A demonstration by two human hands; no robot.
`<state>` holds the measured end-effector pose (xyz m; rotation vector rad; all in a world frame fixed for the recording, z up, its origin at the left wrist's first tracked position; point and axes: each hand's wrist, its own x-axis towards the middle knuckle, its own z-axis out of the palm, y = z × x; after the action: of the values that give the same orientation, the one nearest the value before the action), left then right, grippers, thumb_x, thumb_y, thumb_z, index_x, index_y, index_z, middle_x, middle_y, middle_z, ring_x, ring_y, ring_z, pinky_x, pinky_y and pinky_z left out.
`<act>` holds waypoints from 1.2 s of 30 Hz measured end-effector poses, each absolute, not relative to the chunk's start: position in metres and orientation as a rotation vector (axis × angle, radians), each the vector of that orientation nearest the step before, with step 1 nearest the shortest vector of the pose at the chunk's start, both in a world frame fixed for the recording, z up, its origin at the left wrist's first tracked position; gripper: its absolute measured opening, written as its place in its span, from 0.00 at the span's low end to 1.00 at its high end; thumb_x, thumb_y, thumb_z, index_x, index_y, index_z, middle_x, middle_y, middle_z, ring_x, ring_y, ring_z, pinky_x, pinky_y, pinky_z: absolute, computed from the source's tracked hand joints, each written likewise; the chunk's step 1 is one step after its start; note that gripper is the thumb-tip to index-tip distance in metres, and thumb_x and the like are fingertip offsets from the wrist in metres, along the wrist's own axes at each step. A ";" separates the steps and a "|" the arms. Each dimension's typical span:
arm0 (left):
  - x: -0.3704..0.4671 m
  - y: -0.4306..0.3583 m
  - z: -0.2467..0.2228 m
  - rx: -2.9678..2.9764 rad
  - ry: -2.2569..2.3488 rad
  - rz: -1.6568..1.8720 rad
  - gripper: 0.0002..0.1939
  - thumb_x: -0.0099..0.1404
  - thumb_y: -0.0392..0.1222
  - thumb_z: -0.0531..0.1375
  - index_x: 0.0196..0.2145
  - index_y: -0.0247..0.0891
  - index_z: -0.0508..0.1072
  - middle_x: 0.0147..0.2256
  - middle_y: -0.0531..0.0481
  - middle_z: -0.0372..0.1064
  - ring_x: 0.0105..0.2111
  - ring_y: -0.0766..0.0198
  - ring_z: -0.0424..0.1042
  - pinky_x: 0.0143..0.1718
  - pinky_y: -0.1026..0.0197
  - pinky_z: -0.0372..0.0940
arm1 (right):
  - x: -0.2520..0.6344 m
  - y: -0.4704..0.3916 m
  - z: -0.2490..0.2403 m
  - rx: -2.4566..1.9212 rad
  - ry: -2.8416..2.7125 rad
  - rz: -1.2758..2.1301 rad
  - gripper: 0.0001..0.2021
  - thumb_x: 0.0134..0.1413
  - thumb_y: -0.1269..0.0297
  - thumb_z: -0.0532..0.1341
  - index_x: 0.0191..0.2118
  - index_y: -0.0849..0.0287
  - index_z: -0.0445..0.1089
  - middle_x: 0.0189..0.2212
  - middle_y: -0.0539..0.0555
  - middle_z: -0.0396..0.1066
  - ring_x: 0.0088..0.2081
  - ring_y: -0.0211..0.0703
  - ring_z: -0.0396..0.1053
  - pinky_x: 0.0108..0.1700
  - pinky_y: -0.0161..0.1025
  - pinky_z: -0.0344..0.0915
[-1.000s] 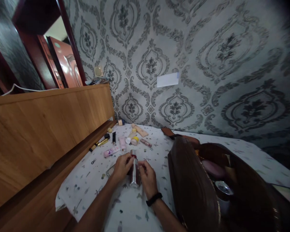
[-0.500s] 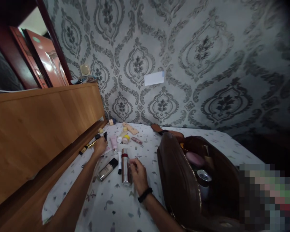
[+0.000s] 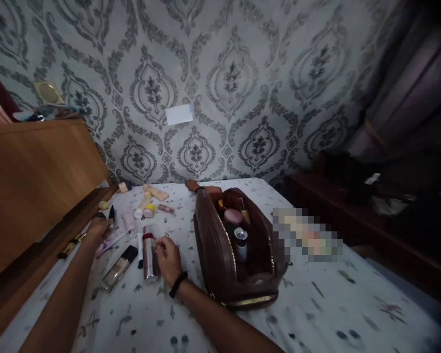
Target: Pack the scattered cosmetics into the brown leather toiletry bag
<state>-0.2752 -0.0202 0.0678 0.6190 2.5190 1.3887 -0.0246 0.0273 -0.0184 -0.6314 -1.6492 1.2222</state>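
My left hand [image 3: 98, 229] reaches to the row of cosmetics at the left, its fingers at a small dark item [image 3: 111, 214]; whether it grips it I cannot make out. Just below lies a gold and black tube [image 3: 69, 248]. My right hand [image 3: 168, 259], with a black band on its wrist, rests with curled fingers beside a silver bottle [image 3: 150, 262] with a red ring. Left of that bottle are a slim white tube [image 3: 140, 247] and a glass bottle with a black cap [image 3: 119, 268]. An unzipped brown bag [image 3: 215, 245] holds a silver-capped bottle [image 3: 240, 242] and a pink item [image 3: 233, 216].
Behind my hands lie a pink tube [image 3: 129, 220], a yellow-ringed jar [image 3: 149, 211], a beige tube [image 3: 157, 192] and a small pink tube [image 3: 165, 209]. A wooden board [image 3: 40, 181] borders the left. Right of the bag is a pixelated patch.
The view has swung to the right, so the bag and bottles appear further left and the whole bag shows. Both hands remain near the same items.
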 end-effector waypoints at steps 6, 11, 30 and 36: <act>-0.249 -0.038 0.088 0.529 2.028 1.742 0.03 0.54 0.33 0.60 0.27 0.35 0.68 0.23 0.53 0.67 0.22 0.69 0.67 0.22 0.69 0.64 | -0.025 0.026 -0.017 -0.642 -1.637 1.209 0.10 0.49 0.74 0.54 0.31 0.55 0.70 0.31 0.51 0.73 0.35 0.43 0.70 0.39 0.38 0.66; -0.196 -0.049 0.093 0.564 1.371 1.958 0.07 0.52 0.35 0.65 0.32 0.34 0.74 0.30 0.50 0.72 0.27 0.67 0.70 0.25 0.67 0.69 | -0.025 0.028 -0.018 -0.637 -1.630 1.220 0.09 0.51 0.72 0.54 0.32 0.55 0.70 0.31 0.51 0.73 0.35 0.43 0.71 0.39 0.38 0.66; -0.108 -0.041 0.119 1.145 1.516 1.364 0.22 0.54 0.54 0.69 0.36 0.39 0.65 0.23 0.57 0.65 0.20 0.71 0.61 0.19 0.71 0.54 | -0.026 0.025 -0.019 -0.646 -1.628 1.250 0.10 0.50 0.74 0.54 0.34 0.57 0.70 0.33 0.53 0.74 0.38 0.45 0.72 0.44 0.41 0.66; -0.100 -0.035 0.129 1.110 1.533 1.557 0.24 0.51 0.54 0.71 0.38 0.37 0.70 0.23 0.56 0.65 0.19 0.71 0.63 0.19 0.69 0.54 | -0.026 0.027 -0.016 -0.675 -1.607 1.236 0.11 0.46 0.77 0.55 0.30 0.56 0.71 0.32 0.51 0.75 0.37 0.44 0.71 0.43 0.39 0.66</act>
<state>-0.1005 -0.0345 0.1287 1.1104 1.5333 1.5569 -0.0263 0.0265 -0.0157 -0.6750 -1.6070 1.2355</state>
